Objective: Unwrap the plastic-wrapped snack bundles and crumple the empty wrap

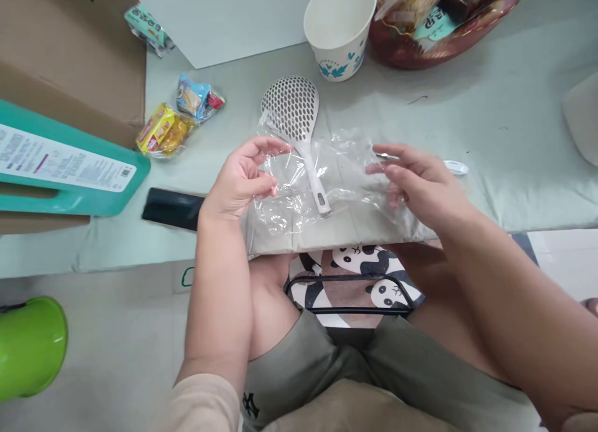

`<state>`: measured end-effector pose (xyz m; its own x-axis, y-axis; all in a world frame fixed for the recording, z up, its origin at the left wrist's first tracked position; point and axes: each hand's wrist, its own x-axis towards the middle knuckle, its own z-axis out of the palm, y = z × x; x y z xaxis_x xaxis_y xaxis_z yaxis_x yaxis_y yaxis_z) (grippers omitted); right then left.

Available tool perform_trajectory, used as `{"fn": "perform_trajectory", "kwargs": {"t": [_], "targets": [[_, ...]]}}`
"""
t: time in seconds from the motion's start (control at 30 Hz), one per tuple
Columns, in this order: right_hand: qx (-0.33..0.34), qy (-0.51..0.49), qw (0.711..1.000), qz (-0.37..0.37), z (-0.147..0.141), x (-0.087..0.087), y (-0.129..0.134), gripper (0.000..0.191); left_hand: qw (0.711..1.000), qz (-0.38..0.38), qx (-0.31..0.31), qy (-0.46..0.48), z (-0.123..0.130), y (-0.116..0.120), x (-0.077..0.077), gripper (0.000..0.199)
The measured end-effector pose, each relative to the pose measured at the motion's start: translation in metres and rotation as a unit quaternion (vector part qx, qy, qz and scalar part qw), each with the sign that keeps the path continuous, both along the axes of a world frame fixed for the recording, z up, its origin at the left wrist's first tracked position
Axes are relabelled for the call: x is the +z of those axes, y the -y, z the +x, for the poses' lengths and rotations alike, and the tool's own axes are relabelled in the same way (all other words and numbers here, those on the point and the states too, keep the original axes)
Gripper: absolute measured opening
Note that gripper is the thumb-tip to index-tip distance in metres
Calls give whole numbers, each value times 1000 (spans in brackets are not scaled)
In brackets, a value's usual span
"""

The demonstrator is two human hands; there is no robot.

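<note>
A pale grey skimmer with a perforated round head lies on the table, its handle pointing toward me. Crumpled clear plastic film spreads around and under the handle. My left hand is at the film's left side, thumb and index finger apart, fingertips touching or just over the film. On the right, my right hand hovers by the film's other end, fingers spread. A thin metal tip shows by its fingertips, and a small white object pokes out behind it; whether they are one tool is hidden.
A black phone, snack packets, a teal carton and a cardboard box are on the left. A paper cup stands behind the skimmer, beside a red snack basket. The table's front edge runs above my knees.
</note>
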<state>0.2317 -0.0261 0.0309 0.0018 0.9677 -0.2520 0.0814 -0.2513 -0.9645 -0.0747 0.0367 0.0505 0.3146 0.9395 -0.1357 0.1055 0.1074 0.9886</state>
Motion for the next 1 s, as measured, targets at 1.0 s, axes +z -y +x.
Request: {"fn": "perform_trajectory", "kwargs": {"t": [1.0], "targets": [[-108, -23, 992, 59, -2, 12, 5, 17, 989, 116, 87, 38, -17, -8, -13, 63]]}}
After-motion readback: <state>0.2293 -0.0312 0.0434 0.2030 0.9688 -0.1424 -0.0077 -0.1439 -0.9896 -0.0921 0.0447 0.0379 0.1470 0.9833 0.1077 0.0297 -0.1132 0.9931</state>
